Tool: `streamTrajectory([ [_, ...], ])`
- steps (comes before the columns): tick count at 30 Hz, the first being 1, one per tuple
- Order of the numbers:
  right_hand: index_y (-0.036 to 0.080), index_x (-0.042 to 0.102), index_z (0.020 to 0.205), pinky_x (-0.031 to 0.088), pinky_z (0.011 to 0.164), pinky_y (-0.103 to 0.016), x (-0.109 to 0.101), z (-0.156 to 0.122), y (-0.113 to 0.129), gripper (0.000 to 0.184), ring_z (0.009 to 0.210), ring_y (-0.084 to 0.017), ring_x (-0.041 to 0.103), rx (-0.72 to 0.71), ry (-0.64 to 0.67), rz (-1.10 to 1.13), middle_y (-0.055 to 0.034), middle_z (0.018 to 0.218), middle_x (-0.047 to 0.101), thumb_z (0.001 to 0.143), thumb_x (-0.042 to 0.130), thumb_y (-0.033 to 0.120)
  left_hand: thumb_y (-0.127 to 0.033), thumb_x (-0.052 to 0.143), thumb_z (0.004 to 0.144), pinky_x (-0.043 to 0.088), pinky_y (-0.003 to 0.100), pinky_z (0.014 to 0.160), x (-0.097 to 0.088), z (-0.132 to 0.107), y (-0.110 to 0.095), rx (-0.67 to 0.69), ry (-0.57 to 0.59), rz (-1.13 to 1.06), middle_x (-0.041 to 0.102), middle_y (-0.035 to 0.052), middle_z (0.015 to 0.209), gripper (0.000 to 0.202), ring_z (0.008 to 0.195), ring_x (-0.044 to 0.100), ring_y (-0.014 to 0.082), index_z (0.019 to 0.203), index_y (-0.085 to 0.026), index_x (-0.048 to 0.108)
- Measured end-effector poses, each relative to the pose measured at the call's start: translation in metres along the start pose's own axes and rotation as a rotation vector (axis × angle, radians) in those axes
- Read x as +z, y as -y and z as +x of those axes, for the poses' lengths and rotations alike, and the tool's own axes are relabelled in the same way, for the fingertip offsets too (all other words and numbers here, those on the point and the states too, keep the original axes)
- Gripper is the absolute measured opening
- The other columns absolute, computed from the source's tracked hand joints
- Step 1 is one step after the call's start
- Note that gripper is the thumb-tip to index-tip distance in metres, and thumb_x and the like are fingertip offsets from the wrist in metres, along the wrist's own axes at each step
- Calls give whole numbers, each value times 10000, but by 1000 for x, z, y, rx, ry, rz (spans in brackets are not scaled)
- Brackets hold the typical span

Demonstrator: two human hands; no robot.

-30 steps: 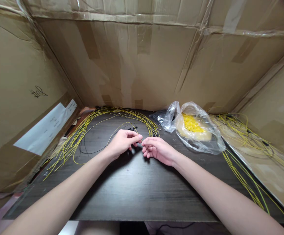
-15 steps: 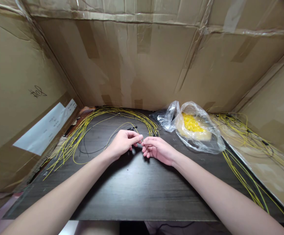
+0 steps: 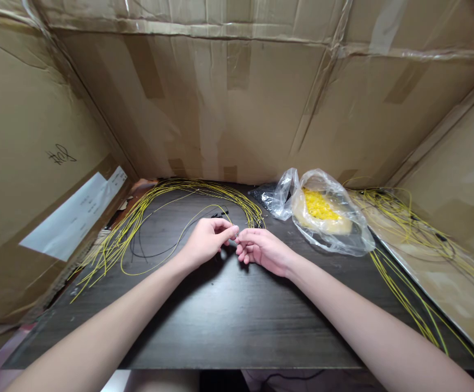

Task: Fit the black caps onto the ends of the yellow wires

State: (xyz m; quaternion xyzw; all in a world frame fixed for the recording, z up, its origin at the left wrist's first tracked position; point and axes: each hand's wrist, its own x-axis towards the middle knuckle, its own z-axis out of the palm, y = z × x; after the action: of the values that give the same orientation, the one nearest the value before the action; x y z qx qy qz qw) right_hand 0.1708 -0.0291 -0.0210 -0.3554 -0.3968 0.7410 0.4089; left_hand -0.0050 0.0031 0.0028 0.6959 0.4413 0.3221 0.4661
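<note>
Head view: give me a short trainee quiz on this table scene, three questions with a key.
1. Multiple choice: what is inside the clear plastic bag? A) small yellow pieces B) coiled black cable C) folded paper
2. True or false: the yellow wires lie on the dark wood table to the left of the bag.
3. Short answer: which hand pinches the thin wire end?

Key: 1 A; 2 true; 3 the left hand

yellow wires [image 3: 133, 220] and a plastic bag [image 3: 327, 215] obstruct the far tabletop [image 3: 229, 321]
</note>
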Motion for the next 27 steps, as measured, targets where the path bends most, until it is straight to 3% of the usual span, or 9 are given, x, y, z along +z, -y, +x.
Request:
streamTrajectory([
  [8, 157, 593, 733, 431, 427, -189, 1, 5, -4, 112, 479, -102, 574, -177, -232, -224, 16, 595, 586, 740, 596, 268, -447, 612, 859, 388, 220, 444, 0, -2, -5, -21, -46, 93, 668, 43, 656, 351, 527, 544, 120, 716, -136, 690],
  [11, 166, 581, 716, 426, 413, -194, -1, 7, -5, 96, 475, -109, 567, -248, -253, -354, 22, 585, 577, 741, 555, 255, -436, 590, 880, 417, 257, 519, -4, -6, -9, 157, -172, 281, 630, 25, 616, 365, 532, 517, 124, 680, -143, 675],
  [13, 172, 570, 711, 420, 410, -197, -3, 6, -7, 82, 465, -107, 544, -290, -251, -434, 31, 565, 558, 743, 538, 241, -373, 608, 879, 463, 291, 638, -8, -8, -11, 365, -237, 434, 657, 39, 734, 252, 669, 570, 158, 804, -155, 711],
  [16, 180, 555, 713, 406, 428, -196, -3, 4, -8, 69, 476, -102, 517, -362, -230, -574, 40, 559, 534, 760, 535, 226, -281, 600, 889, 464, 373, 865, -13, -10, -12, 595, -150, 611, 672, 73, 1049, 220, 986, 583, 225, 1068, -207, 704],
  [19, 178, 554, 716, 400, 471, -195, -2, 1, -7, 84, 531, -101, 522, -440, -211, -719, 30, 607, 542, 786, 538, 222, -258, 567, 914, 416, 432, 964, -15, -9, -9, 661, -15, 731, 626, 84, 1234, 204, 1154, 528, 260, 1065, -230, 701],
  [21, 175, 556, 714, 396, 494, -198, -1, -1, -6, 101, 545, -97, 512, -472, -203, -779, 25, 626, 546, 801, 535, 221, -257, 542, 932, 405, 432, 973, -16, -8, -6, 667, 43, 762, 640, 79, 1210, 175, 1138, 543, 251, 978, -219, 707],
  [27, 169, 560, 707, 377, 528, -201, -1, -3, -3, 98, 544, -87, 474, -492, -205, -841, 30, 626, 544, 801, 542, 195, -212, 527, 926, 341, 428, 1044, -14, -8, -8, 632, 111, 755, 705, 11, 847, 151, 839, 632, 174, 866, -193, 664],
])
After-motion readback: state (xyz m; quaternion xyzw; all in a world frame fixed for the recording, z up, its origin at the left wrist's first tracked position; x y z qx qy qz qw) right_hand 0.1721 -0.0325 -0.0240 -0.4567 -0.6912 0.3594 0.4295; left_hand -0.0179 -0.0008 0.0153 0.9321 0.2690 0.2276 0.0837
